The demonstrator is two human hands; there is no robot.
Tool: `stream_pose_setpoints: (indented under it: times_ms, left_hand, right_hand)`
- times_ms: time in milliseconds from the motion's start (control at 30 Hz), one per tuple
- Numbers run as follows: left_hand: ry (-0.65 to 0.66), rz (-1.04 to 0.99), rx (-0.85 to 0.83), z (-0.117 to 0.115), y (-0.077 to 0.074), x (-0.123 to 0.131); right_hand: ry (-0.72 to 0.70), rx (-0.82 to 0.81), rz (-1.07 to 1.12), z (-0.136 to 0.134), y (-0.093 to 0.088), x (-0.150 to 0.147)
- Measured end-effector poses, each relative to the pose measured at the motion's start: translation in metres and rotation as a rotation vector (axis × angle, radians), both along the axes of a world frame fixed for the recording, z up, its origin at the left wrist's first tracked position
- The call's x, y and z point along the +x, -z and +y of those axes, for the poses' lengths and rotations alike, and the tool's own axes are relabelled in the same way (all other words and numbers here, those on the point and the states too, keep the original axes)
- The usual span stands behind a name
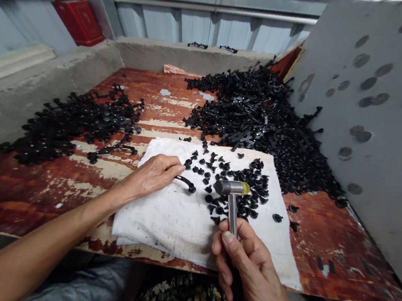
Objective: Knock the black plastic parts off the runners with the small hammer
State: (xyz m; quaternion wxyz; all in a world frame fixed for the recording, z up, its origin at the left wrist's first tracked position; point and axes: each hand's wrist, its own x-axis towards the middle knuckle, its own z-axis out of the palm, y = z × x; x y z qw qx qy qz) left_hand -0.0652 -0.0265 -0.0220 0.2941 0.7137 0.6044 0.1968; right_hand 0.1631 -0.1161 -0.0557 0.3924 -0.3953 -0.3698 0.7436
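My right hand (245, 263) is wrapped round the handle of a mallet (233, 188), its head dark on one end and yellow on the other, raised over the white cloth (151, 227). On the cloth's left side, my left hand (158, 172) pinches a slim black strip-like part (184, 181) with a round knob at its end; the fingers hide its other end. Several small black knob pieces (255, 186) lie scattered and heaped on the cloth, to the right of my left hand and behind the mallet head.
A large heap of black parts (249, 112) covers the back right of the worn red-brown table (169, 112). Another pile of knobbed black strips (83, 121) lies at left. A grey spotted panel (373, 118) stands at right, and a red box (78, 20) sits by the wall.
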Motion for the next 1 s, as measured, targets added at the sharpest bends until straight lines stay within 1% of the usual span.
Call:
stream_pose_setpoints:
  times_ms: [367, 567, 667, 733, 767, 800, 833, 867, 933, 967, 1000]
  left_hand:
    - [0.007, 0.022, 0.013, 0.0, 0.002, 0.0]
    - [0.009, 0.093, 0.024, -0.001, 0.003, 0.0]
    - [0.013, 0.141, 0.036, -0.001, 0.003, -0.002]
    - [0.021, 0.15, 0.033, 0.001, 0.003, -0.002]
    - [0.025, 0.152, 0.032, 0.002, 0.002, -0.002]
    - [0.03, 0.15, 0.03, 0.004, 0.001, -0.001]
    - [0.035, 0.148, 0.025, 0.005, 0.001, -0.001]
    - [0.039, 0.146, 0.013, 0.007, 0.0, -0.001]
    - [0.045, 0.14, -0.03, 0.009, -0.002, -0.001]
    - [0.045, 0.135, -0.052, 0.009, -0.003, -0.001]
    - [0.042, 0.127, -0.069, 0.009, -0.003, -0.001]
  right_hand:
    - [0.002, -0.01, -0.027, -0.001, -0.002, 0.0]
    - [-0.019, -0.008, -0.036, -0.001, 0.0, 0.001]
    - [-0.024, -0.023, -0.058, -0.003, -0.004, 0.006]
    - [-0.086, -0.002, -0.156, -0.003, -0.01, 0.012]
    - [-0.118, 0.057, -0.252, 0.0, -0.014, 0.015]
    - [-0.149, 0.162, -0.372, 0.004, -0.017, 0.018]
    - [-0.163, 0.315, -0.507, 0.011, -0.02, 0.02]
    - [-0.139, 0.516, -0.638, 0.019, -0.022, 0.022]
    - [-0.153, 0.938, -0.786, 0.041, -0.024, 0.024]
    - [-0.156, 1.115, -0.82, 0.053, -0.023, 0.023]
    - [-0.167, 1.226, -0.867, 0.064, -0.023, 0.022]
